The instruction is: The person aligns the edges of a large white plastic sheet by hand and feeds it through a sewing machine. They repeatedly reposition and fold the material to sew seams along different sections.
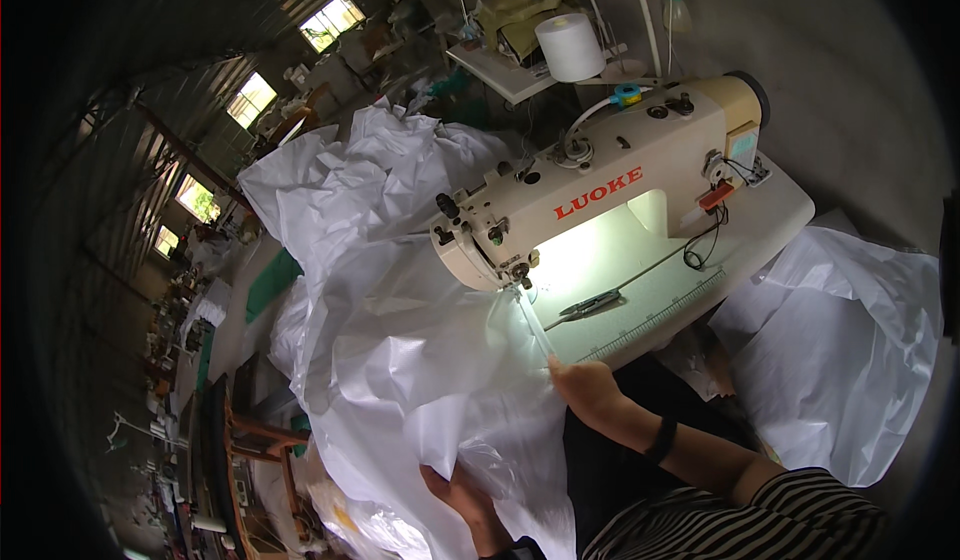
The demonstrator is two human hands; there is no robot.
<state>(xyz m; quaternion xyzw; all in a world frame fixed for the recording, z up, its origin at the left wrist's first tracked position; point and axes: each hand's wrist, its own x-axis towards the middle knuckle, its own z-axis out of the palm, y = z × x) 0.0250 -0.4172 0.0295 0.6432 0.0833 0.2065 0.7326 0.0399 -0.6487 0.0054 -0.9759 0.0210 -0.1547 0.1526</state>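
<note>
A white sewing machine stands before me, its lamp lighting the bed. Glossy white sheeting lies at the left of its needle and hangs over the front edge. My right hand is closed on a narrow white strip, which runs taut up to the presser foot. Lower down, my left hand grips a fold of the sheeting; some of its fingers are hidden by the material. Thread snips rest on the machine bed, just beyond my right hand.
More white sheeting is heaped at the right of the machine. A white thread cone stands behind it near a small shelf. A wooden stool or frame is at the left, with cluttered worktables farther back.
</note>
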